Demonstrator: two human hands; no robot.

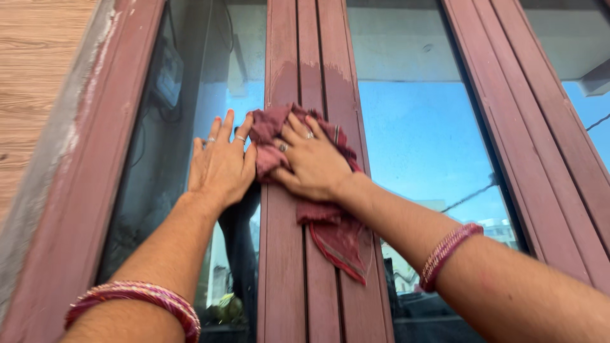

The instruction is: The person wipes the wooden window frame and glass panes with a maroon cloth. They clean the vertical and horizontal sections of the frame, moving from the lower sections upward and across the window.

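- At far left, a wood-grain wall panel (32, 76) meets the reddish-brown outer frame (89, 178), a pale smear of plaster running along the joint.
- The left glass pane (190, 70) carries dim reflections of wiring and a boxy fixture; a dark figure is mirrored lower down.
- The left hand (221, 166) lies flat and open on that pane, fingers spread and ringed, holding nothing; it appears to brace the person against the window.
- A bundle of red and pink bangles (143, 298) circles the left wrist.
- The maroon cloth (327, 222) is bunched against the grooved central post (305, 63), its loose end hanging down the wood.
- The right hand (314, 164) presses down on the cloth, fingers curled over it, apparently pinning it to the post for rubbing.
- The right glass pane (419, 146) shows blue sky, a cable and distant buildings.
- More framing bars (534, 114) slant away at right; nothing blocks either hand.
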